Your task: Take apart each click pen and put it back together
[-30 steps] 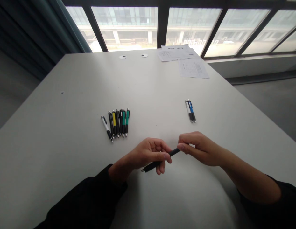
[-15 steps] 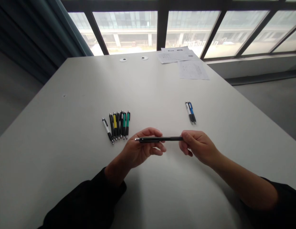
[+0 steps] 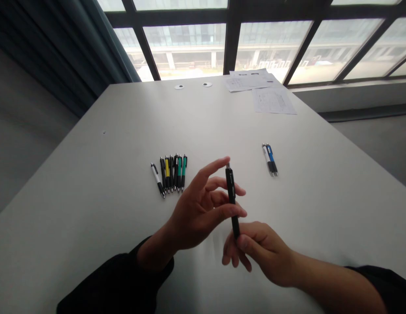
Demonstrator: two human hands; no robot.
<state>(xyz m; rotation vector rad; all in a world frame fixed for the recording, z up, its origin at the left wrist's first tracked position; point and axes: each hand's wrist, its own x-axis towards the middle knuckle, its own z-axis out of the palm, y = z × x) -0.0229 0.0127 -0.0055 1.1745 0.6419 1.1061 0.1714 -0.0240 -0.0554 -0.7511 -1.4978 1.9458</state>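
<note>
A black click pen (image 3: 231, 185) stands nearly upright between my hands, above the table. My right hand (image 3: 266, 250) pinches its lower end between thumb and fingers; the tip is hidden there. Around the pen's middle, my left hand (image 3: 203, 205) has its thumb and fingers closed, with the index fingertip on the metal push button at the top. Behind my left hand lies a row of several pens, among them a yellow pen (image 3: 167, 168), a green pen (image 3: 184, 170) and a tilted white pen (image 3: 157, 178). Farther right, a white pen (image 3: 266, 155) and a blue pen (image 3: 270, 155) lie side by side.
The white table (image 3: 140, 117) reaches back to the windows. Printed papers (image 3: 275, 100) lie at its far right corner. Two round cable-hole covers (image 3: 179, 87) sit near the back edge. A dark curtain (image 3: 75, 48) hangs at the left.
The black pen has turned from lying level to nearly upright. My right hand has moved down and left, and my left index finger has come onto the push button. The view has shifted slightly.
</note>
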